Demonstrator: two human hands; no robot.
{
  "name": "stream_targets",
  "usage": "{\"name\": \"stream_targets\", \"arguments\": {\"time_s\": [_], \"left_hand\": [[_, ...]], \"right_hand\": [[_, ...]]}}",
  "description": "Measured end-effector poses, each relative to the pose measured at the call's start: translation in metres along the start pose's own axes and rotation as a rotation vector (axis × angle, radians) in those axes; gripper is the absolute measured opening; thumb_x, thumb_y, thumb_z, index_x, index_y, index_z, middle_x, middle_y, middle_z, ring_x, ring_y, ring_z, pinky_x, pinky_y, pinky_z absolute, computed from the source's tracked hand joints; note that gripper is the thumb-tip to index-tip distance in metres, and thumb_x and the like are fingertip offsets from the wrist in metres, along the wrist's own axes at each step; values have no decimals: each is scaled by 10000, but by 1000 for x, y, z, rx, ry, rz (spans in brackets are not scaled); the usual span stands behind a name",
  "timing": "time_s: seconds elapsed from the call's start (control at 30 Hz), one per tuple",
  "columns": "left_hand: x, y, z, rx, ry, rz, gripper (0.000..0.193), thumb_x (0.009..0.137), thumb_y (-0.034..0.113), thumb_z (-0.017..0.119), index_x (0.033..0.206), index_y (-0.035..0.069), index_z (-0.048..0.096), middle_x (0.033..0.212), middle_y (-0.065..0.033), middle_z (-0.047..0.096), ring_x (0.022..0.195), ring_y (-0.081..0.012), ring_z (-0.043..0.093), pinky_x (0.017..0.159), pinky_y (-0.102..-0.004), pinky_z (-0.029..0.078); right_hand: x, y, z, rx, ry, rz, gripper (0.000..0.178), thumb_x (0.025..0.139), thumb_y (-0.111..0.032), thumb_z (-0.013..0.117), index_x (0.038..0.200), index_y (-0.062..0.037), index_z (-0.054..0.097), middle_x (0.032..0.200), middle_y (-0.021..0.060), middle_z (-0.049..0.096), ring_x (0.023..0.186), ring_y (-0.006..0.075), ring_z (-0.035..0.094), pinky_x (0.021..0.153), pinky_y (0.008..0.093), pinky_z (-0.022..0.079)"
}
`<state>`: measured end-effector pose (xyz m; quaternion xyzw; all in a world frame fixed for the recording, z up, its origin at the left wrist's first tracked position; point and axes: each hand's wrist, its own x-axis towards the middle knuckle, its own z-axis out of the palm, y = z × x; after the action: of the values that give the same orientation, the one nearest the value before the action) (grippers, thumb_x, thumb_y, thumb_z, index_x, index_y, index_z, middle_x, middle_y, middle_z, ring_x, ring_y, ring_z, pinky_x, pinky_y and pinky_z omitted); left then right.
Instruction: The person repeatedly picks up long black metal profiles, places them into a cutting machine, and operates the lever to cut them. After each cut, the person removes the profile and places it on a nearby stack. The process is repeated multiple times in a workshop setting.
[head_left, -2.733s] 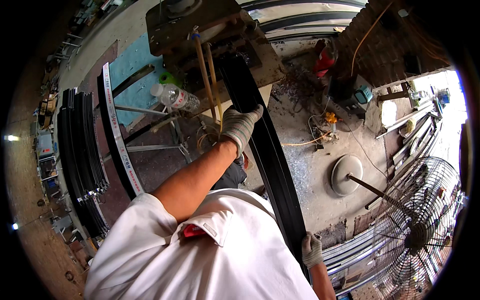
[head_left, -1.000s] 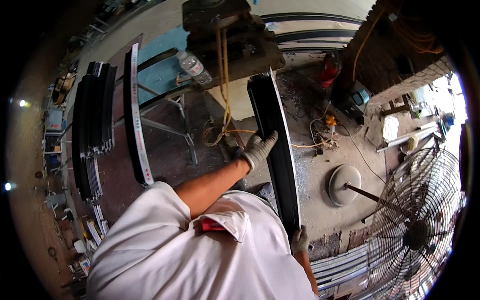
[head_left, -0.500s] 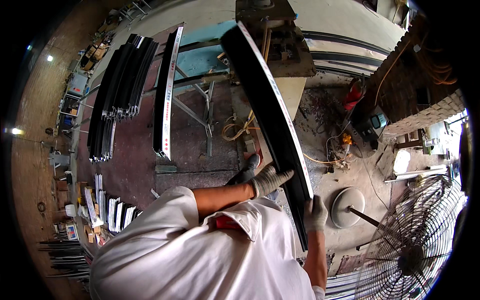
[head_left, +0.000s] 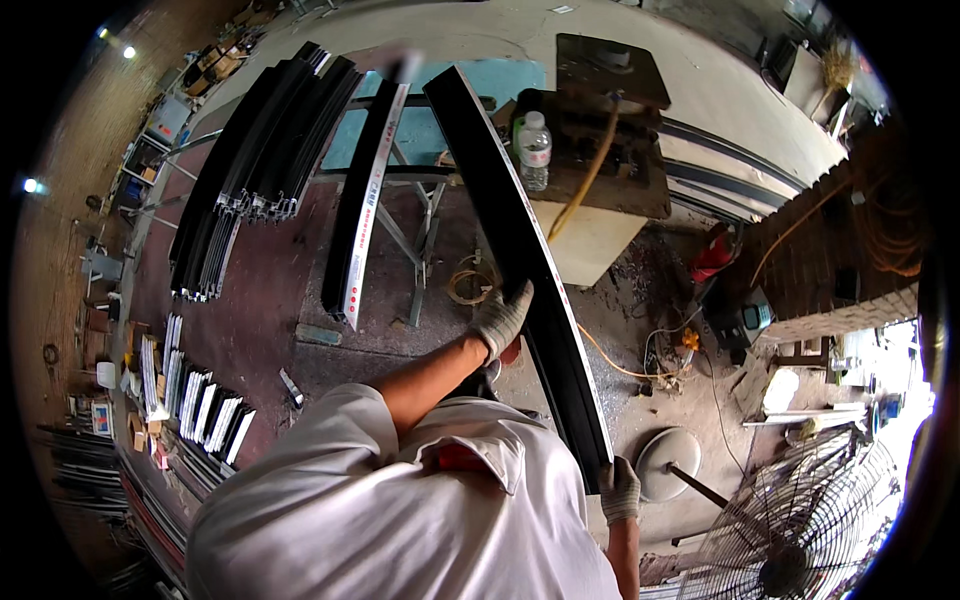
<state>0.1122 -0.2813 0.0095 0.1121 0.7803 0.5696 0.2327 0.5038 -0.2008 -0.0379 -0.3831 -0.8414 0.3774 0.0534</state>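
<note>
A long black metal profile with a white printed strip along its right edge slants across the middle, its far end up near a machine. My left hand, in a knitted glove, holds its left side about midway, thumb over the top face and the other fingers hidden beneath. At the near end my right hand, gloved too, is closed round the right edge. To the left, a similar black profile with a white printed strip lies on a metal stand, apart from both hands.
Several black profiles are stacked at the far left. A brown-topped machine with a water bottle stands beyond the held profile. A large fan and its round base are at the right. Short white pieces stand lower left.
The held profile has swung its far end leftward, away from the machine, and the water bottle has come into view. My left hand has moved left and farther up along the profile. The view has shifted.
</note>
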Motion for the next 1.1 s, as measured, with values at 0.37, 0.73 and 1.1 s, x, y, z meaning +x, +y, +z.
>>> {"name": "stream_targets", "arguments": {"time_s": [0.37, 0.73, 1.1], "left_hand": [[111, 16, -72, -141, 134, 141, 308, 925, 291, 571, 1077, 24, 576, 943, -123, 646, 871, -228, 599, 786, -355, 470], [246, -37, -236, 430, 302, 411, 176, 832, 188, 510, 802, 44, 606, 701, -135, 621, 704, -332, 604, 705, -404, 475], [219, -35, -331, 193, 236, 228, 273, 855, 250, 568, 975, 15, 634, 834, -82, 636, 755, -211, 564, 722, -361, 476]], "right_hand": [[148, -177, 39, 227, -3, 79, 405, 971, -372, 463, 860, -15, 618, 734, 209, 611, 608, 236, 494, 645, 384, 460], [217, -367, 148, 362, -180, -175, 389, 960, -409, 467, 979, -30, 554, 875, 211, 631, 803, 361, 601, 730, 408, 466], [223, -300, 180, 389, -365, -68, 229, 929, -256, 565, 1067, -76, 595, 787, 100, 638, 690, 179, 571, 668, 323, 481]]}}
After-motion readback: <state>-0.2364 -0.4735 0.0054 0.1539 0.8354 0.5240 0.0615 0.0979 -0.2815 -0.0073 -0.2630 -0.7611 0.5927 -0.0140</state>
